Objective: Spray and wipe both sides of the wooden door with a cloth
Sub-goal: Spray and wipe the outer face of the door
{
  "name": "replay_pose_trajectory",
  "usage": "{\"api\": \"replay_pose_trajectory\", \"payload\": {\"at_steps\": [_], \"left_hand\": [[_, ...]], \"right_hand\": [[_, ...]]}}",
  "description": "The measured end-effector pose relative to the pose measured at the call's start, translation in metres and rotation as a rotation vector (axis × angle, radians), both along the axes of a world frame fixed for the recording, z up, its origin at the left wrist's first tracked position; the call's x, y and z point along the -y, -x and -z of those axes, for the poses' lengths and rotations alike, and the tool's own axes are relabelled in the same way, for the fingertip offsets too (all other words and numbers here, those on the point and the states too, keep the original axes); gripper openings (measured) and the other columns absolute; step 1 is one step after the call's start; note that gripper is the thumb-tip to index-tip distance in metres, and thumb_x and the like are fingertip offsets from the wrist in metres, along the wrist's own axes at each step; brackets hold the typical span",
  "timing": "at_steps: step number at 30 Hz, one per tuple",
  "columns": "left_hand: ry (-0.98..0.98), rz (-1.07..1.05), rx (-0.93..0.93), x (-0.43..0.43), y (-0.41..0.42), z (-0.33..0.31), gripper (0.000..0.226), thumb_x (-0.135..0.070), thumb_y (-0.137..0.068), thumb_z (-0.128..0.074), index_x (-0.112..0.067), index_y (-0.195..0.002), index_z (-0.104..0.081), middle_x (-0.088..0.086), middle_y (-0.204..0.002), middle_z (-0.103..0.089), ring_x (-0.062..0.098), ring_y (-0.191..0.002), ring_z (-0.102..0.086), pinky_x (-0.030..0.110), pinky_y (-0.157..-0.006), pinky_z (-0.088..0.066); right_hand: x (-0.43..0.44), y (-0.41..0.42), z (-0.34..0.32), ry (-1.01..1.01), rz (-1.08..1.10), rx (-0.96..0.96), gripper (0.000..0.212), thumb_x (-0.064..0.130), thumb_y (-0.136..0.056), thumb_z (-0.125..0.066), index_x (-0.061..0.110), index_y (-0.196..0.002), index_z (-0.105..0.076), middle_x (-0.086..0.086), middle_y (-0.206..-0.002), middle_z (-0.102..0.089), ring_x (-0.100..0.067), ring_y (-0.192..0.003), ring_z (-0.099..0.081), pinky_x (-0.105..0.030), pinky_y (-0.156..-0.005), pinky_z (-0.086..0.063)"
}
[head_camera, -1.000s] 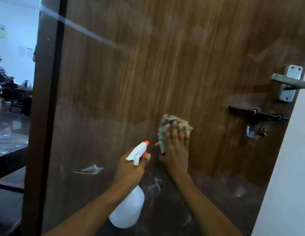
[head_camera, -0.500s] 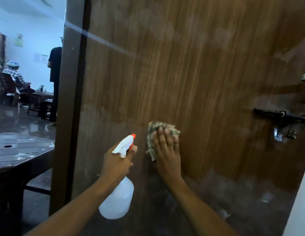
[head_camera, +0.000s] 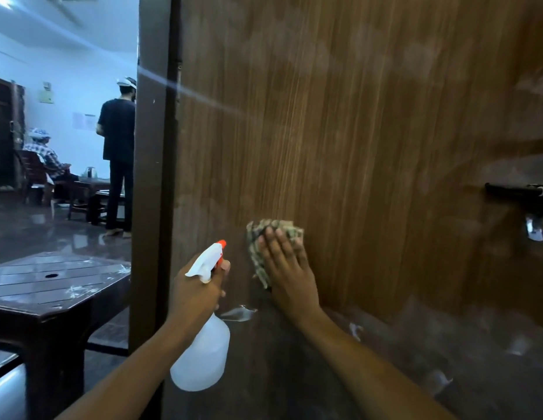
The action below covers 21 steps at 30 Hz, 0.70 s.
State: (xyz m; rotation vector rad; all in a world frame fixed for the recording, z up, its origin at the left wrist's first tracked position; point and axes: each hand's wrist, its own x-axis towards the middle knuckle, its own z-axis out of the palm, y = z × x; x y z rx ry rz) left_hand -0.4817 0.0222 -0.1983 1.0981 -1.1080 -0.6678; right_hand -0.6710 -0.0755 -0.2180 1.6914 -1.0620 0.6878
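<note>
Across most of the view stands the wooden door (head_camera: 355, 147), its brown face close to the camera and its dark edge (head_camera: 152, 177) turned toward a pale-walled room on the left. Against the door's lower middle the right hand (head_camera: 288, 268) presses the cloth (head_camera: 256, 241) flat, fingers straight and slightly spread. Just left of it the left hand (head_camera: 197, 286) grips the neck of the spray bottle (head_camera: 203, 353), fingers curled round it, nozzle angled up toward the door. Past the door edge a glossy floor (head_camera: 37, 231) mirrors the light. A dark counter (head_camera: 52, 286) sits near, and farther back 1 person (head_camera: 117, 147) stands facing away beside 1 seated person (head_camera: 46, 156).

A black latch (head_camera: 518, 195) is cut off by the right border. The palm covers most of the cloth, leaving only its top and left edges showing. Lower down, the door is dim, and its pale smears are hard to make out.

Fine vertical grain runs down the door, broken by cloudy patches. The cloth is crumpled, checked and greenish. Translucent white plastic forms the bottle's rounded body, topped by a white trigger head with an orange tip. Slats cross the counter top around 1 round hole.
</note>
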Motion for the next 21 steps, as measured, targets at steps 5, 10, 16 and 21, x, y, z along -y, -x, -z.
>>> {"api": "replay_pose_trajectory", "payload": {"at_steps": [5, 10, 16, 21], "left_hand": [[-0.005, -0.005, -0.011, -0.003, -0.021, 0.006, 0.031, -0.036, -0.086, -0.063, -0.017, -0.110, -0.065, 0.000, -0.094, -0.071, 0.021, -0.066, -0.066, 0.021, -0.046, -0.047], [0.017, -0.018, -0.001, -0.005, -0.044, 0.007, 0.055, -0.050, -0.069, -0.060, -0.015, -0.112, -0.064, 0.002, -0.097, -0.071, 0.023, -0.068, -0.067, 0.019, -0.047, -0.048], [0.057, -0.016, 0.025, -0.009, -0.064, 0.002, 0.025, -0.035, -0.088, -0.061, -0.030, -0.112, -0.062, -0.002, -0.091, -0.070, 0.018, -0.065, -0.064, 0.018, -0.048, -0.046], [0.078, -0.030, 0.034, -0.009, -0.077, 0.013, 0.019, -0.031, -0.089, -0.061, -0.035, -0.107, -0.063, -0.002, -0.097, -0.071, 0.025, -0.086, -0.066, 0.032, -0.062, -0.052]], "right_hand": [[-0.012, 0.039, 0.040, -0.016, 0.012, -0.265, 0.070, 0.035, -0.095, -0.043, 0.014, -0.158, -0.020, -0.007, -0.166, -0.012, -0.025, -0.152, -0.011, -0.048, -0.122, -0.012], [-0.009, 0.007, -0.012, 0.003, 0.053, -0.018, 0.070, 0.048, -0.099, -0.034, 0.013, -0.157, -0.019, -0.009, -0.165, -0.014, -0.025, -0.152, -0.012, -0.049, -0.122, -0.010], [0.019, -0.101, -0.028, -0.070, 0.000, -0.112, 0.077, 0.044, -0.098, -0.044, 0.012, -0.159, -0.009, -0.012, -0.166, -0.001, -0.029, -0.153, 0.002, -0.051, -0.123, -0.008], [-0.002, -0.031, 0.013, -0.047, -0.003, -0.268, 0.079, 0.051, -0.095, -0.043, 0.011, -0.157, -0.019, -0.011, -0.165, -0.011, -0.027, -0.152, -0.013, -0.050, -0.120, -0.016]]}}
